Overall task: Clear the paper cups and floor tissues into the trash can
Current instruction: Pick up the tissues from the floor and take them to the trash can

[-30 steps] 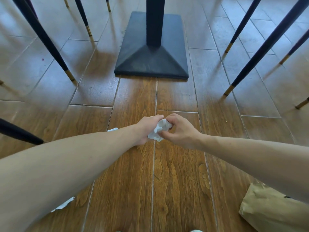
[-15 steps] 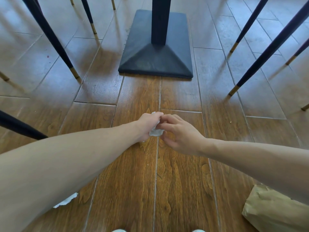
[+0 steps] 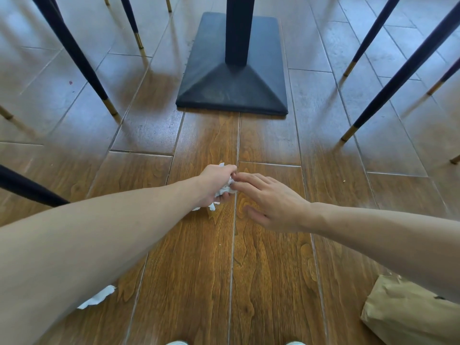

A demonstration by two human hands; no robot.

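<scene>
Low over the wooden floor, my left hand [image 3: 216, 181] is closed around a crumpled white tissue [image 3: 225, 189], bits of which stick out below and above the fist. My right hand [image 3: 270, 201] is beside it with fingers spread, fingertips touching the tissue but holding nothing. Another white tissue [image 3: 97, 298] lies on the floor at lower left, partly hidden under my left forearm. No paper cups or trash can are in view.
A black table pedestal base [image 3: 232, 85] stands straight ahead. Dark chair legs with gold tips stand at left [image 3: 82, 61] and at right [image 3: 398, 78]. A brown paper bag [image 3: 403, 312] lies on the floor at lower right. My shoe tips show at the bottom edge.
The tissue passed from my right hand's pinch into my left fist. My right hand has opened and its fingers have spread.
</scene>
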